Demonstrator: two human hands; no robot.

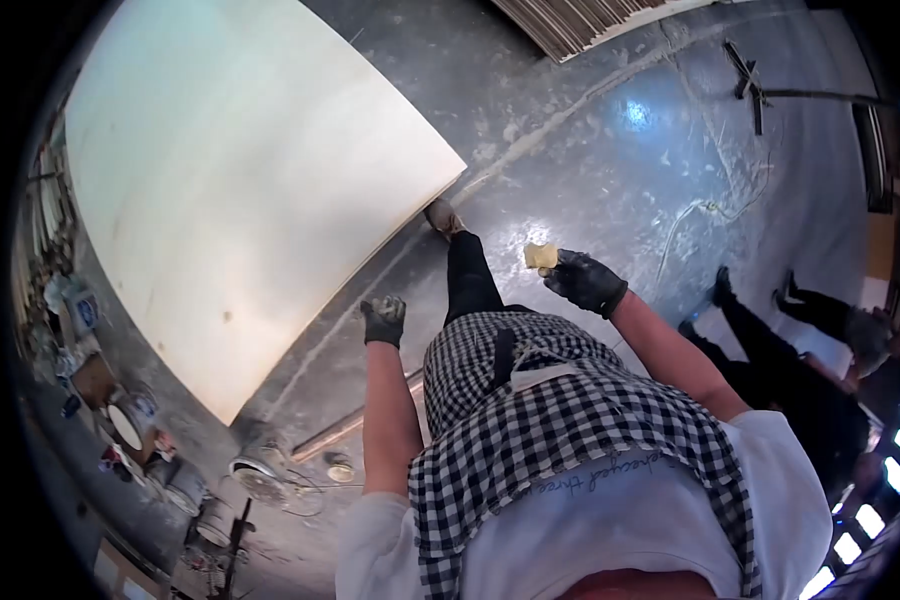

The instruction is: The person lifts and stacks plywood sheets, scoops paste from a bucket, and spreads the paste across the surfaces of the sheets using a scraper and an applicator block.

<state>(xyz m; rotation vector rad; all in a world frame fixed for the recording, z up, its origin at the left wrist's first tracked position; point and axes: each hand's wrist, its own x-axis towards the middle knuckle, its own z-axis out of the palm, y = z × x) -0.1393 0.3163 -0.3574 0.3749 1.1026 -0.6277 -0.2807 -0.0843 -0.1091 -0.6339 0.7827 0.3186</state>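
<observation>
My right hand (pixel 585 283), in a dark glove, is closed on a small yellowish piece (pixel 541 257) with an uneven edge. Its material is unclear from here. My left hand (pixel 384 321), also gloved, is held in front of my apron with its fingers loosely curled and apart, and nothing shows in it. Beyond the left hand a large pale flat panel (pixel 240 190) spans the left side of the view. Its near edge is close to my shoe (pixel 443 216), and neither hand touches it.
Stacked sheets (pixel 580 22) lie at the top. A cable (pixel 682 222) runs across the grey floor at right, below a dark metal stand (pixel 752 88). Two other people in dark clothes are at far right. Buckets (pixel 127 424) and clutter line the left, near a wooden strip (pixel 355 422).
</observation>
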